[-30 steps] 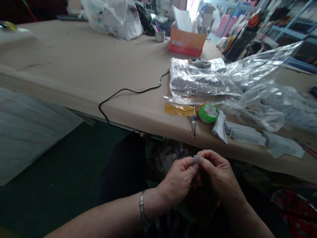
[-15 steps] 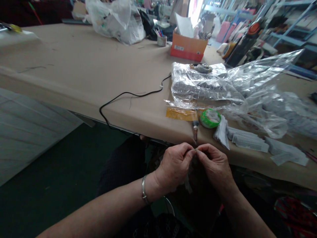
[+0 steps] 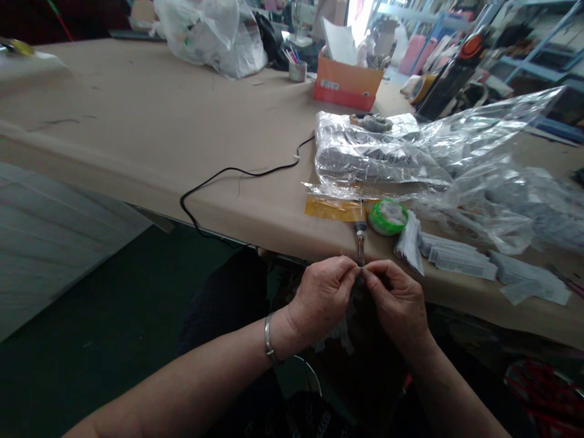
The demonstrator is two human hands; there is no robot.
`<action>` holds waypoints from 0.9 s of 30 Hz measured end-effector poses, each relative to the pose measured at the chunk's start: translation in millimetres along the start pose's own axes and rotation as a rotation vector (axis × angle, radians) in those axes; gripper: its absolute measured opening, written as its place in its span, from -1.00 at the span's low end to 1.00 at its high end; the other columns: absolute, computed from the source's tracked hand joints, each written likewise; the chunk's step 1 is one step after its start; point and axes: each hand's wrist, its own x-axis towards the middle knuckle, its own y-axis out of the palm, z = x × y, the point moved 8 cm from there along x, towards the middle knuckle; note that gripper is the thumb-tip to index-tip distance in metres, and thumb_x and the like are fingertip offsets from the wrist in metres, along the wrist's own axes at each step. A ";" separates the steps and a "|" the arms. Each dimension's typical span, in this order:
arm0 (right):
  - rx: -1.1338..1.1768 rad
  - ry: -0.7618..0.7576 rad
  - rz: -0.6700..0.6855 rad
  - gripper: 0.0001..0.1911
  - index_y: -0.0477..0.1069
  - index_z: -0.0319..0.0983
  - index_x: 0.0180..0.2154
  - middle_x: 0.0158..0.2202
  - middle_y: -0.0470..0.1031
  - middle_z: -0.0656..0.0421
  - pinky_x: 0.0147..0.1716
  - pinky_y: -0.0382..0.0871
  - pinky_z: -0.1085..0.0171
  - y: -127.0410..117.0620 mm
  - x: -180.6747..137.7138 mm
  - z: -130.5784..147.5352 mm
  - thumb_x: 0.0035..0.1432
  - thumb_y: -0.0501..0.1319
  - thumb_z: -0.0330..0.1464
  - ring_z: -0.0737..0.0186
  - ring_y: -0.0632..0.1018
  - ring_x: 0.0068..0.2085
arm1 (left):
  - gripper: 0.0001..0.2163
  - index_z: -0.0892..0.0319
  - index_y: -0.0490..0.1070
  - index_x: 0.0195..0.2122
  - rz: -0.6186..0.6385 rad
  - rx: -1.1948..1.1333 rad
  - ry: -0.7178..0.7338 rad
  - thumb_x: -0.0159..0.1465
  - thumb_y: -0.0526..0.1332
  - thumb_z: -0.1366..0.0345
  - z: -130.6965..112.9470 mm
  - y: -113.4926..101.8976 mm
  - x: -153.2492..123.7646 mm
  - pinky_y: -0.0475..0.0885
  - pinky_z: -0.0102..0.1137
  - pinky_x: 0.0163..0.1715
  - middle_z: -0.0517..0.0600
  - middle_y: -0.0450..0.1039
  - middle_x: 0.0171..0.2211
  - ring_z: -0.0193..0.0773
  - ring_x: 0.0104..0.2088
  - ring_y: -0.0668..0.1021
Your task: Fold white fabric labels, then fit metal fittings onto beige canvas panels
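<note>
Soldering iron (image 3: 360, 237) at the bench's (image 3: 137, 121) near edge points toward left hand (image 3: 323, 293) and right hand (image 3: 396, 299), equally near, pinching a tiny piece (image 3: 360, 269).

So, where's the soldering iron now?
In the head view, right of centre, the soldering iron lies left of the green tub, pointing toward the person's fingers.

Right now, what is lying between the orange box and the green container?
In the head view, a clear plastic bag, with a small greyish item on top.
</note>
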 end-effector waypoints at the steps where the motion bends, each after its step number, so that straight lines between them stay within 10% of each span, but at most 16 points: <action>1: -0.005 -0.009 -0.003 -0.90 0.44 -0.22 -0.38 -0.50 0.42 0.29 -0.46 0.27 0.42 -0.1 0.5 0.8 0.16 0.19 -0.34 0.39 0.40 -0.47 | -0.80 0.19 0.42 -0.38 0.000 0.002 0.004 0.32 0.05 0.33 0.0 0.1 0.4 0.27 -0.46 -0.38 -0.06 0.43 -0.47 -0.37 -0.44 0.42; 18: -0.042 -0.094 0.000 -0.93 0.46 -0.21 -0.32 -0.45 0.49 0.29 -0.43 0.34 0.46 0.4 2.2 6.7 0.18 0.21 -0.38 0.40 0.48 -0.44 | -0.79 0.19 0.40 -0.41 -0.008 0.020 -0.002 0.33 0.05 0.32 1.1 -1.4 3.6 0.28 -0.48 -0.40 -0.08 0.41 -0.48 -0.39 -0.46 0.42; 27: -0.748 -0.466 -0.225 -0.80 0.45 -0.30 -0.14 -0.27 0.45 0.07 -0.14 0.37 0.18 -61.9 -22.5 21.7 0.18 0.23 -0.39 0.13 0.46 -0.21 | -0.75 0.16 0.43 -0.03 0.050 0.139 -0.044 0.30 0.11 0.29 31.7 0.0 -22.3 0.38 -0.34 -0.10 0.03 0.53 -0.14 -0.20 -0.14 0.54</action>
